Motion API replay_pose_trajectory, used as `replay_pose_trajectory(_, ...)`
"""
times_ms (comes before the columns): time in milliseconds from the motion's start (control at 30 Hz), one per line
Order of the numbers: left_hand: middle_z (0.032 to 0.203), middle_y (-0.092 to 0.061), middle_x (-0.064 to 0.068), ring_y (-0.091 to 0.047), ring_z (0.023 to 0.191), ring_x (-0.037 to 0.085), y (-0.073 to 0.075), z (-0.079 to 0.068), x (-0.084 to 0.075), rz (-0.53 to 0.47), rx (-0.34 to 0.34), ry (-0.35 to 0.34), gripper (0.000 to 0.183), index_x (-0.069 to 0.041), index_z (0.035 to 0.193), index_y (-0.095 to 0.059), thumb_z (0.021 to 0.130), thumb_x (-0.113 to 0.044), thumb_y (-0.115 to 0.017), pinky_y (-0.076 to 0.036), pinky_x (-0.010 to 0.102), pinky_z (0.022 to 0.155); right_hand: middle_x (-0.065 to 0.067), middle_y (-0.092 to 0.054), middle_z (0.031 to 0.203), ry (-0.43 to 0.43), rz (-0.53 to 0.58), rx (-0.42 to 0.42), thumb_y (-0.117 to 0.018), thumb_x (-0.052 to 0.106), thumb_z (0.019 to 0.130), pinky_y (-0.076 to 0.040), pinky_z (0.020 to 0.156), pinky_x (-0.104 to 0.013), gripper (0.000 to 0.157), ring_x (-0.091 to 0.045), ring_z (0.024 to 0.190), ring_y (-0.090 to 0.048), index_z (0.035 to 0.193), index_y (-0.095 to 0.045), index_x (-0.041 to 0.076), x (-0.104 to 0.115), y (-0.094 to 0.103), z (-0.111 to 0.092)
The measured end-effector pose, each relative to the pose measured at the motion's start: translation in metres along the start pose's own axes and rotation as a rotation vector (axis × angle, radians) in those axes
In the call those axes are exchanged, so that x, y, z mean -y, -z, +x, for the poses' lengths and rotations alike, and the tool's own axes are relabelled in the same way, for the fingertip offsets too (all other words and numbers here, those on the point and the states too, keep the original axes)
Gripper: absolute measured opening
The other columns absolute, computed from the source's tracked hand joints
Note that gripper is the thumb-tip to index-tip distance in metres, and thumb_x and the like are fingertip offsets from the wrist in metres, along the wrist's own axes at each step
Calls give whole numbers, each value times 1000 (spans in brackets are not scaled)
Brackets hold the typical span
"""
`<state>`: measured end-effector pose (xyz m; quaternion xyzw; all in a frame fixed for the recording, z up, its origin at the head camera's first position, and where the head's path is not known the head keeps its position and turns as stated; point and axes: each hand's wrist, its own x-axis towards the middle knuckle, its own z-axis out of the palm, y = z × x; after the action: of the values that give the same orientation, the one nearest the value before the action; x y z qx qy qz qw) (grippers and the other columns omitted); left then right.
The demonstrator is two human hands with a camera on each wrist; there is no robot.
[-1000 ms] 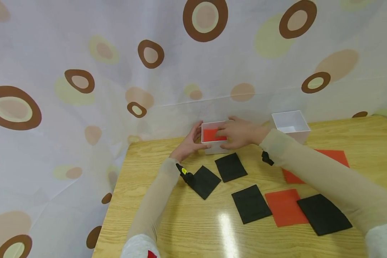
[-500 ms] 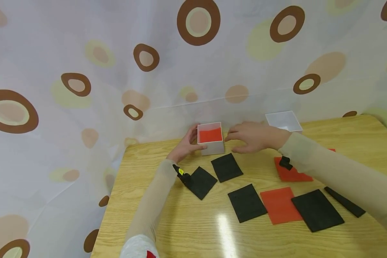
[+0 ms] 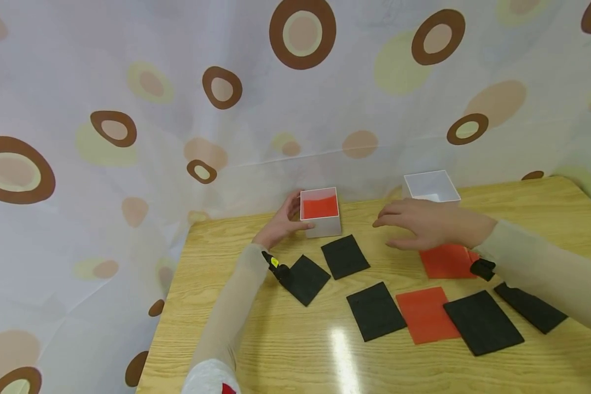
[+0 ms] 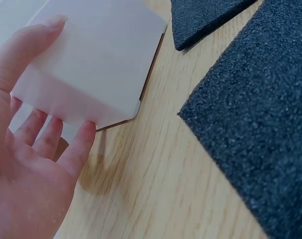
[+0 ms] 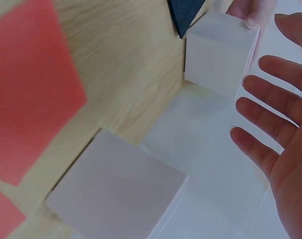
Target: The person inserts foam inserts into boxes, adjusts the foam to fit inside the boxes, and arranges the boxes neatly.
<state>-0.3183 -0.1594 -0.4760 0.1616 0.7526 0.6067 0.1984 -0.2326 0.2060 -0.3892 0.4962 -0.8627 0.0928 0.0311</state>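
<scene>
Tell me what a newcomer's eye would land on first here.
Probably the bright red sheet inside the white box that the person's left grip holds at the back of the table. Next, likely, the black squares and red squares scattered over the table in front of it. Behind, the bold brown rings on the pale cloth also stand out.

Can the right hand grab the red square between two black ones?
Probably yes: the right hand holds nothing and the red square looks mostly bare, though a black square seems to overlap it.
</scene>
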Motion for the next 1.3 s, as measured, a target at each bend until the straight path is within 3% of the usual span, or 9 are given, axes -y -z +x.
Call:
replay_pose_trajectory(333, 172, -22, 1, -19, 159, 22, -1, -2, -7, 8, 11, 1, 99, -25, 167, -18, 92, -5, -79, -24, 43, 126, 3, -69, 113, 93, -67, -191, -89, 23, 80, -57, 85, -42, 43, -18, 102, -64, 118, -73, 14, 2, -6, -47)
replay_pose_trajectory(700, 169, -29, -1, -24, 157, 21, -1, 1, -2, 6, 12, 15, 97, -23, 165, -22, 91, -7, -81, -29, 41, 125, 7, -67, 123, -76, -41, -129, -92, 33, 78, -59, 88, -44, 51, -17, 109, -65, 122, -72, 18, 19, -10, -84)
replay_pose_trajectory(1033, 170, -27, 1, -22, 158, 23, 0, 1, 0, 19, 4, 13, 96, -22, 166, -21, 91, -8, -80, -25, 43, 126, 3, -67, 128, -86, 10, -100, -89, 41, 82, -60, 86, -43, 54, -19, 110, -65, 127, -70, 17, 30, -25, -105)
replay_pose_trajectory(1300, 169, -27, 1, -22, 158, 22, 1, 0, 0, 14, 9, 5, 98, -22, 166, -19, 91, -6, -80, -27, 42, 125, 7, -66, 124, -49, -29, -159, -88, 50, 80, -54, 89, -29, 58, -14, 106, -64, 124, -71, 17, 37, -46, -120)
